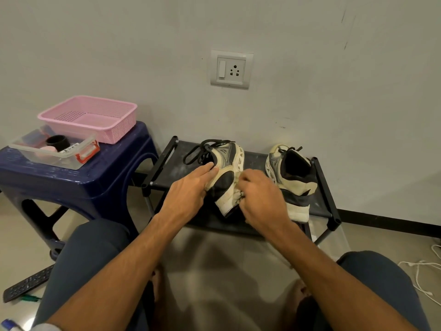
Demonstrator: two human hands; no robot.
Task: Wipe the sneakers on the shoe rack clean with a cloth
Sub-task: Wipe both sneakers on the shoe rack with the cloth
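One shoe rack (170, 168), two sneakers. Left hand (189, 190) presses straight, closed fingers on tilted left sneaker (228, 179); right hand (261, 199) pinches one cloth (238, 195) against its sole. Right sneaker (294, 181) untouched.

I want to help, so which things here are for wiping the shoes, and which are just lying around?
For the job: the sneaker being wiped, the cloth, the other sneaker, the shoe rack, the left hand and right hand.

Just lying about: the pink basket, clear box, blue stool, remote, white cable, wall socket.
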